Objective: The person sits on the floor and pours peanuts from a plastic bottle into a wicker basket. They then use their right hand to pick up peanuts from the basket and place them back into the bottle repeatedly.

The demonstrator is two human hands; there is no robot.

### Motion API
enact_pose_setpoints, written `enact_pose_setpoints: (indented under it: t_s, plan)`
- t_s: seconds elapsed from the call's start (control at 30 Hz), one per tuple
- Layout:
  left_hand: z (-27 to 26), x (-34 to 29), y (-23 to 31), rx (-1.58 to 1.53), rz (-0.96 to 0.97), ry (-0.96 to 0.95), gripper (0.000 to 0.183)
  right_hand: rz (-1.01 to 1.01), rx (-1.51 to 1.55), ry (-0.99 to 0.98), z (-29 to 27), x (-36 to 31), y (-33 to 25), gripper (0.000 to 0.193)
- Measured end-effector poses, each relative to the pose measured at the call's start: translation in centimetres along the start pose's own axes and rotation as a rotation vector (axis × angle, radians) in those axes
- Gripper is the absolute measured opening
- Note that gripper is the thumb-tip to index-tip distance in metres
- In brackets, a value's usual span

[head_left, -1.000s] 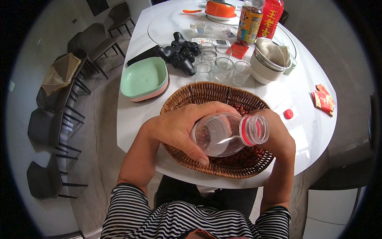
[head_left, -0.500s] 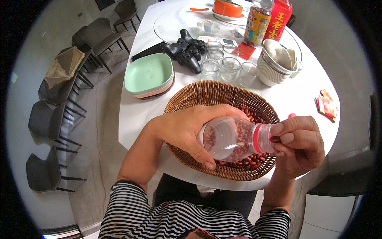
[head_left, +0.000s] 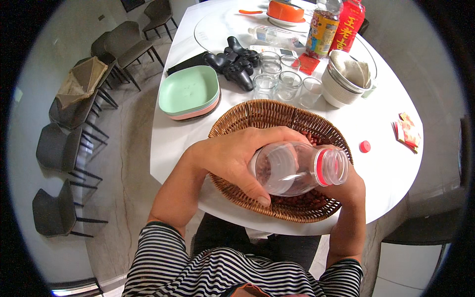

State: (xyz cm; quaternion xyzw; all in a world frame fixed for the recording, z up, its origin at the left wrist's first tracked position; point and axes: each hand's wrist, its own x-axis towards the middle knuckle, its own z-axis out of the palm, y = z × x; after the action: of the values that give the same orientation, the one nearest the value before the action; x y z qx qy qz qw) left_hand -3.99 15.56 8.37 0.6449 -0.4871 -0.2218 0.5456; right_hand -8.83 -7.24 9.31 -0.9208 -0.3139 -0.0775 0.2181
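Wrapping around the clear plastic bottle [head_left: 289,171], the left hand [head_left: 230,153] has its thumb on the near side and its fingers on the far side, opened only as wide as the bottle's body. The right hand [head_left: 350,190] is behind and below the bottle's neck; its fingers are hidden there, so I cannot tell how far open they are or whether they hold anything. The bottle lies on a slant above the wicker basket [head_left: 247,113], its open mouth toward the right, a red ring [head_left: 320,167] around the neck. Red-brown beans [head_left: 307,200] lie in the basket below.

The basket sits just inside the near edge of the white table [head_left: 383,190], with a narrow strip of tabletop between its rim and that edge. On the right the room is wider: white surface runs around a red cap [head_left: 365,146] and on to red packets [head_left: 407,132] close to the right edge. Stacked trays [head_left: 189,91] stand by the left edge. Beyond the basket's far rim the space is tighter, with drinking glasses [head_left: 288,84], stacked bowls [head_left: 341,91] and black game controllers [head_left: 235,64] grouped near one another.
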Motion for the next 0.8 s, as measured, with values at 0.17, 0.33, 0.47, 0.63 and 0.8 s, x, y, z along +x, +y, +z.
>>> enact_pose_setpoints:
  t_s: [0.17,0.33,0.47,0.63,0.8]
  plan:
    - [0.0,0.0,0.0,-0.037,-0.024,-0.001,0.097,-0.002,0.139,-0.040,0.1,0.3,1.0,0.012]
    - [0.1,-0.1,0.0,-0.039,-0.027,0.002,0.095,0.109,0.464,0.421,-0.8,1.1,0.3,0.021]
    - [0.3,0.3,0.4,0.006,-0.035,0.017,0.093,-0.199,0.585,0.942,-1.0,0.0,-0.2,0.019]
    - [0.7,0.6,0.7,0.033,-0.037,0.026,0.091,-0.336,0.554,0.926,-0.2,0.0,-1.4,0.030]
    - [0.6,0.4,0.7,0.039,-0.038,0.001,0.090,-0.347,0.739,0.863,0.3,0.5,-1.6,0.030]
